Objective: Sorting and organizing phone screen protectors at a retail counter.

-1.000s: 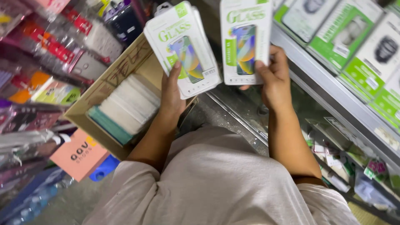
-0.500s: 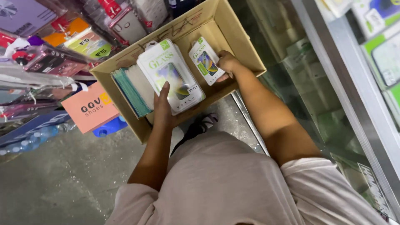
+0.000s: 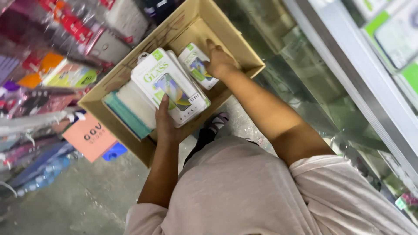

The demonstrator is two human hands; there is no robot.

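Your left hand (image 3: 167, 124) gripped 1 stack of white packets (image 3: 170, 85) over the cardboard box (image 3: 183, 26); your right hand (image 3: 220, 63), fingers curled, pressed a second stack of packets (image 3: 195, 65) inside it.

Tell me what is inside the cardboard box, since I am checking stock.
The cardboard box holds a row of teal-edged packets and a white-and-green packet under the right hand. The left hand holds a stack of packets, hiding the bottom.

both hands (image 3: 167, 126) in cardboard box (image 3: 244, 50)
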